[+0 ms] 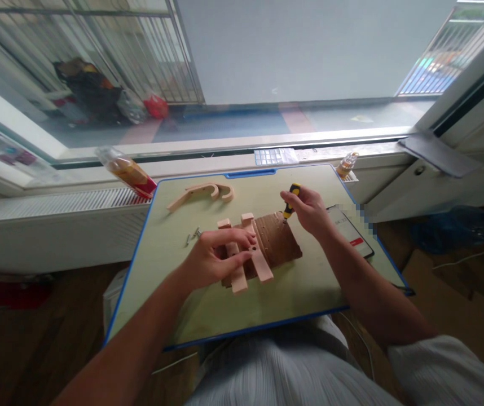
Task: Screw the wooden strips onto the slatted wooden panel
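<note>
A brown perforated wooden board (279, 243) with two pale wooden slats (263, 265) across it lies on a green lap tray with a blue rim (242, 330). My left hand (214, 259) rests on the slats, fingers curled over them and pressing them down. My right hand (307, 210) is closed round a yellow-and-black screwdriver (291, 198), held upright with its tip on the board's far right corner.
Curved pale wooden pieces (202, 195) lie at the tray's far left. A few small screws (193, 235) sit left of the board. A phone (352, 234) lies at the tray's right edge. A wrapped snack packet (126, 169) and a small bottle (347, 164) rest on the window ledge.
</note>
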The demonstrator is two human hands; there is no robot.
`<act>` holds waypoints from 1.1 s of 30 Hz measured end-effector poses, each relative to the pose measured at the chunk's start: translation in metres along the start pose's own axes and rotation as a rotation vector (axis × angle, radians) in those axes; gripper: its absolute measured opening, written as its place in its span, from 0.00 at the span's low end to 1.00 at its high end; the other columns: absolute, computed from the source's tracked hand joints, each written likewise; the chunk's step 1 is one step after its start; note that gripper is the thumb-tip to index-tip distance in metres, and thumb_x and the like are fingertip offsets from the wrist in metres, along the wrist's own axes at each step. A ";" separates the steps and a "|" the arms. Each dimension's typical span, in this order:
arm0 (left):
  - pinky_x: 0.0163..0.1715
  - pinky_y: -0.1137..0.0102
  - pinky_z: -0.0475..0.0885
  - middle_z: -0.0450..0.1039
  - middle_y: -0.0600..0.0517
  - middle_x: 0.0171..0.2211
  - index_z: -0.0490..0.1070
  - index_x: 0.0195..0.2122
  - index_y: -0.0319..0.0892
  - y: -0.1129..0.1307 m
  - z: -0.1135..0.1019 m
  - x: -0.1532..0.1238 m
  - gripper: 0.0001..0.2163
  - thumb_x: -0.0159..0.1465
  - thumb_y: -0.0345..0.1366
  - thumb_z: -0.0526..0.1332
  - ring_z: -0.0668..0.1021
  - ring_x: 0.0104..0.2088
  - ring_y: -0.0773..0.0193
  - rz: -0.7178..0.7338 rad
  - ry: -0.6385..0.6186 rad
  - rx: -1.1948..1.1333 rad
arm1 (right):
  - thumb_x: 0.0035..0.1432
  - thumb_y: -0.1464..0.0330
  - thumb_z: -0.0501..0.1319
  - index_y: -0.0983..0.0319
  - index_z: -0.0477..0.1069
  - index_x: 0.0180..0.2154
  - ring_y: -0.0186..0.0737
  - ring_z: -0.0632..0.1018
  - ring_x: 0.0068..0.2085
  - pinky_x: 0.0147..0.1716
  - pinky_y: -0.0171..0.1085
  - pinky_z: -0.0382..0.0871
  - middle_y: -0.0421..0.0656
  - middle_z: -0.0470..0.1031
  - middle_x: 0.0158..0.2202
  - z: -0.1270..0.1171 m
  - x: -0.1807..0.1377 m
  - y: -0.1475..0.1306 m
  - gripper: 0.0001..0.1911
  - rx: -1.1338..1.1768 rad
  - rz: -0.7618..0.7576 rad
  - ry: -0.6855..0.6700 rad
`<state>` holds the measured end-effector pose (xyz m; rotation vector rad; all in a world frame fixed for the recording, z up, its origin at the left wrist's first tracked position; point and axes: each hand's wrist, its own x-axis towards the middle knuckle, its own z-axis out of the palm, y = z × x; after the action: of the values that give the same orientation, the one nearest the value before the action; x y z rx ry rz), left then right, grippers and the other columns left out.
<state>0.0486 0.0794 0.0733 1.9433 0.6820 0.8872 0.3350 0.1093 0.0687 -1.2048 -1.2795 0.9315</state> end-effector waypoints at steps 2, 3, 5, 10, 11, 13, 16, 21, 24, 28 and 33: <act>0.53 0.57 0.83 0.89 0.43 0.44 0.86 0.45 0.44 0.005 -0.008 -0.005 0.07 0.67 0.35 0.74 0.88 0.47 0.50 0.002 0.044 0.019 | 0.60 0.44 0.71 0.57 0.65 0.27 0.33 0.65 0.26 0.26 0.36 0.62 0.34 0.62 0.24 -0.001 0.000 0.010 0.28 0.001 0.045 -0.021; 0.51 0.57 0.83 0.89 0.44 0.43 0.86 0.44 0.44 0.006 -0.012 -0.007 0.06 0.67 0.36 0.74 0.88 0.45 0.52 0.002 0.095 0.038 | 0.60 0.43 0.71 0.57 0.65 0.27 0.33 0.65 0.26 0.25 0.35 0.62 0.34 0.62 0.24 -0.001 0.000 0.015 0.28 0.003 0.073 -0.041; 0.52 0.57 0.83 0.88 0.46 0.40 0.86 0.42 0.45 0.005 -0.025 -0.008 0.05 0.67 0.37 0.74 0.88 0.43 0.53 -0.001 0.262 0.092 | 0.58 0.42 0.71 0.57 0.66 0.28 0.32 0.65 0.25 0.24 0.35 0.62 0.34 0.63 0.24 -0.001 -0.001 0.021 0.28 0.005 0.129 -0.092; 0.48 0.61 0.82 0.85 0.50 0.43 0.84 0.45 0.46 -0.030 -0.073 0.006 0.09 0.67 0.42 0.74 0.86 0.41 0.56 -0.143 0.617 0.357 | 0.57 0.40 0.71 0.58 0.67 0.29 0.32 0.67 0.24 0.23 0.34 0.65 0.34 0.64 0.24 -0.004 -0.003 0.022 0.29 -0.019 0.211 -0.168; 0.50 0.59 0.81 0.85 0.49 0.44 0.84 0.46 0.45 -0.041 -0.084 0.010 0.10 0.67 0.43 0.73 0.85 0.43 0.55 -0.194 0.612 0.438 | 0.57 0.40 0.71 0.58 0.67 0.29 0.33 0.68 0.24 0.23 0.35 0.66 0.34 0.65 0.24 -0.005 -0.003 0.020 0.30 -0.033 0.220 -0.175; 0.54 0.57 0.79 0.84 0.47 0.47 0.82 0.49 0.44 -0.064 -0.105 0.017 0.14 0.66 0.44 0.71 0.84 0.47 0.51 -0.287 0.581 0.623 | 0.57 0.39 0.69 0.58 0.67 0.30 0.34 0.69 0.25 0.24 0.35 0.66 0.35 0.65 0.25 -0.006 -0.004 0.017 0.30 -0.069 0.228 -0.183; 0.64 0.51 0.72 0.81 0.42 0.53 0.79 0.53 0.42 -0.093 -0.129 0.023 0.18 0.65 0.45 0.70 0.79 0.56 0.44 -0.364 0.511 0.898 | 0.60 0.38 0.65 0.57 0.66 0.29 0.34 0.67 0.25 0.24 0.35 0.63 0.35 0.64 0.25 -0.010 -0.002 0.016 0.30 -0.155 0.218 -0.174; 0.59 0.49 0.73 0.79 0.36 0.54 0.77 0.59 0.41 -0.120 -0.139 0.026 0.25 0.65 0.49 0.68 0.78 0.56 0.38 -0.573 0.434 1.026 | 0.68 0.43 0.59 0.56 0.63 0.27 0.36 0.66 0.27 0.28 0.38 0.57 0.36 0.63 0.24 -0.017 0.004 0.020 0.27 -0.440 0.191 -0.095; 0.53 0.52 0.74 0.81 0.39 0.52 0.79 0.57 0.43 -0.128 -0.136 0.027 0.21 0.67 0.48 0.65 0.79 0.51 0.41 -0.597 0.434 1.045 | 0.69 0.47 0.59 0.57 0.68 0.29 0.42 0.73 0.32 0.32 0.40 0.59 0.43 0.74 0.28 -0.019 0.004 0.021 0.24 -0.663 0.209 -0.048; 0.47 0.58 0.72 0.81 0.45 0.42 0.80 0.47 0.43 -0.128 -0.133 0.027 0.14 0.68 0.46 0.64 0.79 0.43 0.48 -0.541 0.496 1.010 | 0.72 0.50 0.58 0.60 0.77 0.45 0.55 0.83 0.43 0.41 0.44 0.67 0.57 0.85 0.43 -0.013 0.000 0.019 0.21 -0.904 0.274 -0.042; 0.41 0.61 0.68 0.80 0.50 0.38 0.81 0.48 0.41 -0.103 -0.134 0.022 0.15 0.67 0.46 0.66 0.80 0.43 0.52 -0.441 0.487 0.909 | 0.74 0.49 0.57 0.58 0.76 0.55 0.60 0.86 0.49 0.48 0.49 0.73 0.56 0.87 0.47 0.000 -0.002 0.017 0.23 -1.065 0.343 -0.061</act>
<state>-0.0571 0.2091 0.0393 2.1671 1.9855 0.8349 0.3370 0.1102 0.0520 -2.2775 -1.7142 0.4764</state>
